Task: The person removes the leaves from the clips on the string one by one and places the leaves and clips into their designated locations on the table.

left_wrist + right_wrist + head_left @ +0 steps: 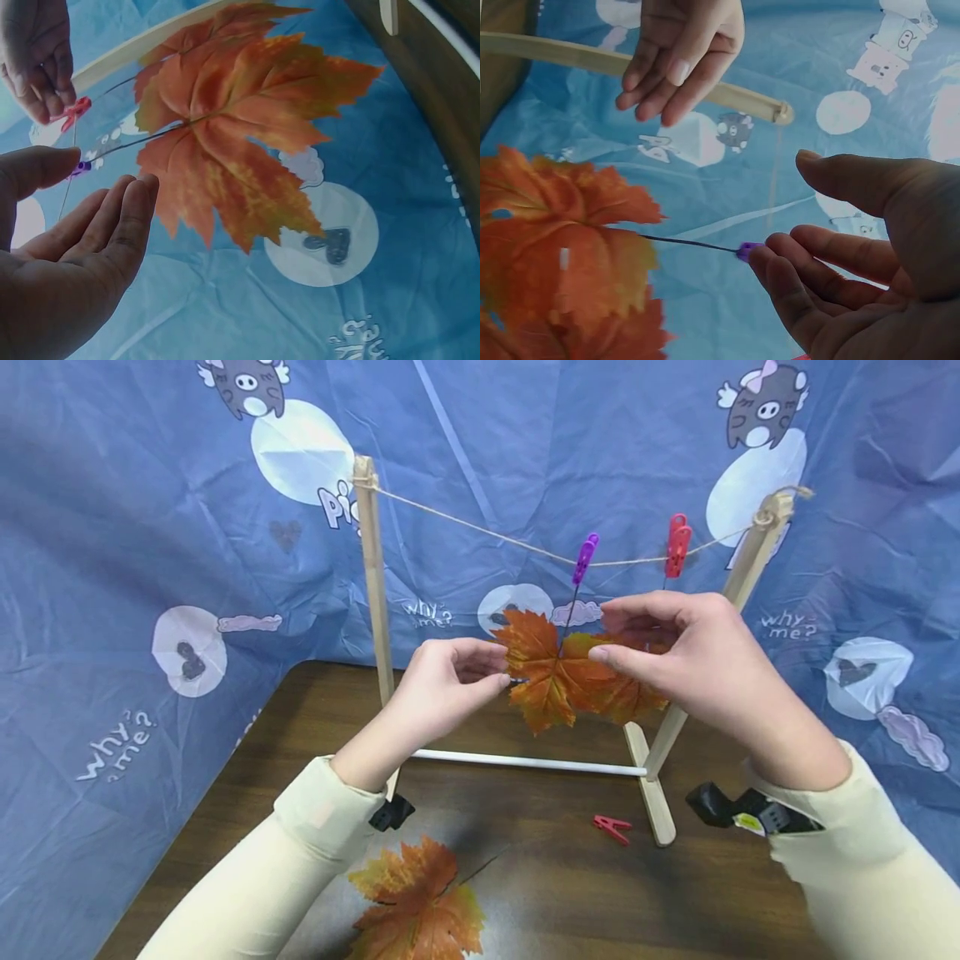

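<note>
An orange maple leaf (546, 685) hangs by its dark stem from a purple clothespin (585, 560) clipped on a twine line (480, 527). A second orange leaf (633, 700) overlaps it on the right, below a red clothespin (677, 547) on the same line; my right hand partly covers this leaf. My left hand (446, 683) is at the first leaf's left edge, thumb and fingers apart with nothing between them. Over the leaves' right side is my right hand (693, 639), its fingers loosely bent and its thumb spread away, holding nothing in the right wrist view.
Wooden posts (375, 577) hold the line at both ends, joined low down by a white rod (525, 762). On the brown table (540, 877) lie another maple leaf (427, 910) and a red clothespin (612, 828). A blue printed cloth (480, 443) hangs behind.
</note>
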